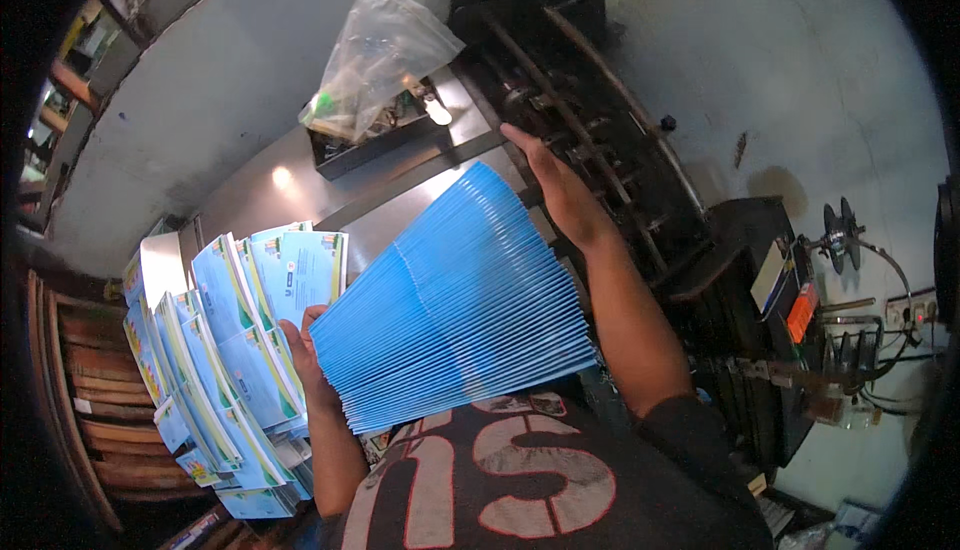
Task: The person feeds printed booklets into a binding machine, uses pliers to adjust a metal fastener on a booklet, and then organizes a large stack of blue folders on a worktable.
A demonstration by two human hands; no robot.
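A thick stack of blue printed sheets (450, 300) is fanned out in front of my chest, its edges stepped like stairs. My left hand (304, 348) grips the stack at its left edge, thumb showing on the near side and the other fingers hidden behind. Off the stack's right side, my right hand (560, 190) is stretched out flat with the fingers extended and holds nothing. Whether its palm touches the sheets' edges I cannot tell. To the left stand piles of light blue and green printed booklets (245, 340), leaning and overlapping.
A metal table (265, 190) carries a dark tray (375, 145) with a clear plastic bag (385, 55) over it. Beyond my right hand stands a black machine with bars (590, 120). Wooden slats (110, 390) are at the far left, a spool and cables (843, 235) at the right wall.
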